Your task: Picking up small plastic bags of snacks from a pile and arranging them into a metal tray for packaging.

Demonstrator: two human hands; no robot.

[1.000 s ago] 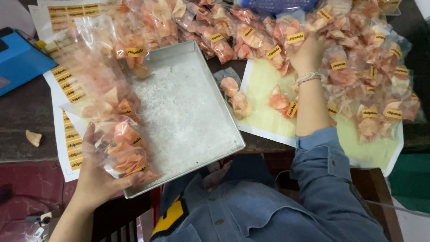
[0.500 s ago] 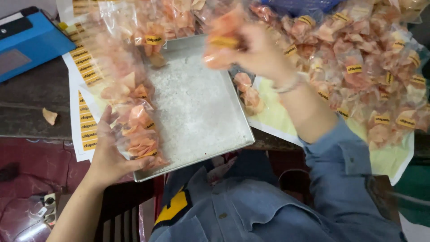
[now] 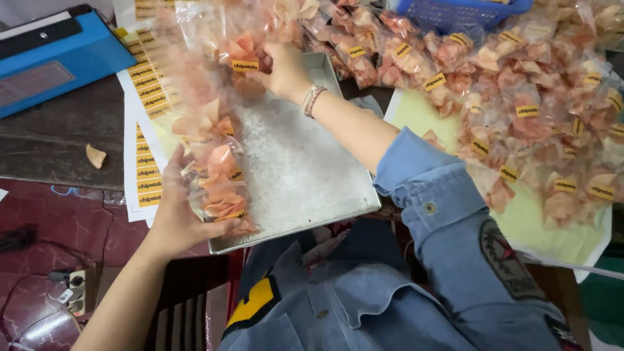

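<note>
Bags in hand: a row of clear bags of orange-pink chips (image 3: 214, 175) lies along the left edge of a metal tray (image 3: 305, 175), each with a small yellow label.
Left hand: the left hand (image 3: 172, 211) cups the near end of the row, fingers curled and pressed against the nearest bags.
Right hand: the right hand (image 3: 283, 68) reaches across the tray's far end, fingers clamped on one bag (image 3: 244, 55) at the row's top.
Tray: it sits tilted on the table edge, its bare floor dusted with crumbs.
Left of tray: sheets of yellow stickers (image 3: 146, 162), a loose chip (image 3: 95, 156), a blue sealing machine (image 3: 55, 65).
Right of tray: a large heap of filled bags (image 3: 520, 110) on yellow paper (image 3: 552, 237), a blue basket (image 3: 465, 10) behind it.
</note>
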